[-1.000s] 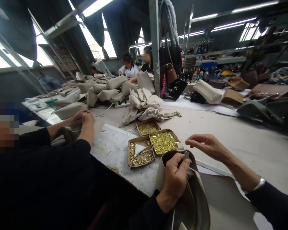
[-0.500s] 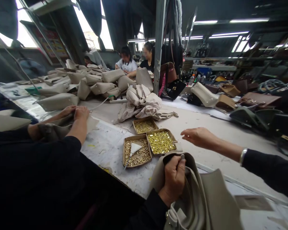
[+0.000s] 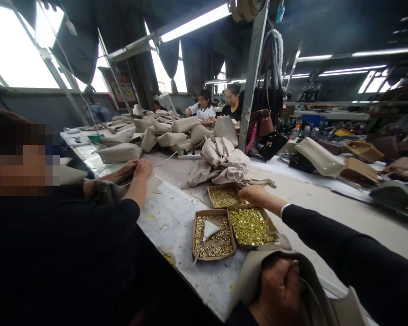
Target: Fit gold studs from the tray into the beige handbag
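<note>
My left hand (image 3: 279, 285) is closed on the edge of a beige bag (image 3: 255, 271) at the bottom right, its thumb on top. My right hand (image 3: 255, 194) reaches to the right edge of the back cardboard tray (image 3: 210, 199) of small gold pieces; its fingertips are too small to make out. In front of that tray lies another one (image 3: 253, 225) full of shiny gold pieces. The left tray (image 3: 213, 260) holds small brass-coloured pieces and a white triangular scoop (image 3: 211, 229) with a thin metal rod.
Beside me on the left, a person in black (image 3: 88, 235) handles a beige bag (image 3: 109, 192). Beige bags (image 3: 120, 154) pile up at the back, near bunched cloth (image 3: 224, 158) and a metal post (image 3: 253, 77). Two people sit behind; more bags (image 3: 318, 156) lie right.
The view has turned left and up. My right hand has moved left, from the open table to the back tray. My left hand still holds the bag, now lower in view.
</note>
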The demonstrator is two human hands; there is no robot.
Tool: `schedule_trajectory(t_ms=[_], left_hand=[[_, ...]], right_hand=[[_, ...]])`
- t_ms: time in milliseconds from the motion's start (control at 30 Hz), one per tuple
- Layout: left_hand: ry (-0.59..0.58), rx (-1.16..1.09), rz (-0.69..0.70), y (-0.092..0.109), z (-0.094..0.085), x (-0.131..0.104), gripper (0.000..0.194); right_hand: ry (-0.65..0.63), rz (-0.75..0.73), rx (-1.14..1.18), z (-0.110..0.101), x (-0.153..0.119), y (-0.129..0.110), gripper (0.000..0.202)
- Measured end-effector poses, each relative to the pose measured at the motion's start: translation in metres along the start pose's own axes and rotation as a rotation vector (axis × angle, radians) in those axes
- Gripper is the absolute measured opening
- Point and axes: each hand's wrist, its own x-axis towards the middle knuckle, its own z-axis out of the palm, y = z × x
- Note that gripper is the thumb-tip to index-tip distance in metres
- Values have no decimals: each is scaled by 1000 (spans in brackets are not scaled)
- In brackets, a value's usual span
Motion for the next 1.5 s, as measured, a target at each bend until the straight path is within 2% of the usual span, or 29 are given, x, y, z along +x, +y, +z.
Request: schedule_trajectory(t_ms=[67,100,133,200,233,300,367,400,467,600,767,833,900,967,1033,1100,1167,1200,1233,1267,1333,1400,1500], left_hand=[[57,-89,-3,28,-36,21,37],[9,-159,-39,44,-64,37,27],[47,-183,-32,60,-98,56,21],[144,-210,-12,87,-177,99,25],[189,-224,-9,96,-217,121,24],[275,-255,4,104,-288,160,33],[344,-283,6,101,-339,188,25],[370,-298,7,96,-356,197,21],[404,-332,10,86,-376,207,16],[436,-394,28,68,-387,212,10],[454,-409,40,68,-383,217,17],[451,-399,40,74,-372,214,20],[439,-381,38,80,-352,204,25],[420,-357,32,83,-322,186,28],[398,-328,25,81,-283,161,34],[370,-294,13,76,-238,134,34],[344,-256,-4,68,-190,106,22],[329,-240,-3,64,-165,92,28],[320,-221,-16,61,-142,80,21],[307,-206,-18,57,-120,67,35],[286,-176,-32,52,-82,46,36],[264,-150,-45,48,-54,29,27],[223,-117,-61,42,-31,14,27]], right_hand=[[-56,-1,-36,10,21,-9,24],[-77,2,-54,15,30,-10,25],[-93,5,-70,19,37,-11,26],[-119,7,-100,26,47,-10,28],[-128,7,-113,30,51,-9,28],[-141,4,-135,37,55,-7,30],[-148,2,-146,43,56,-8,30],[-149,2,-147,46,56,-9,30],[-149,2,-142,50,55,-10,30],[-149,10,-115,53,50,-9,28],[-137,45,-56,54,46,-3,31],[-134,52,-31,55,47,-2,31],[-144,50,-7,55,48,-2,31],[-162,45,14,55,51,-3,30],[-181,39,30,56,54,-3,29],[-196,36,43,56,57,-4,28],[-205,38,56,57,58,-4,28],[-207,41,63,57,58,-4,28],[-205,45,69,58,57,-4,28],[-200,50,76,59,57,-3,28],[-184,61,87,61,56,-3,29],[-164,75,99,62,55,-4,29],[-137,95,121,63,54,-5,28]])
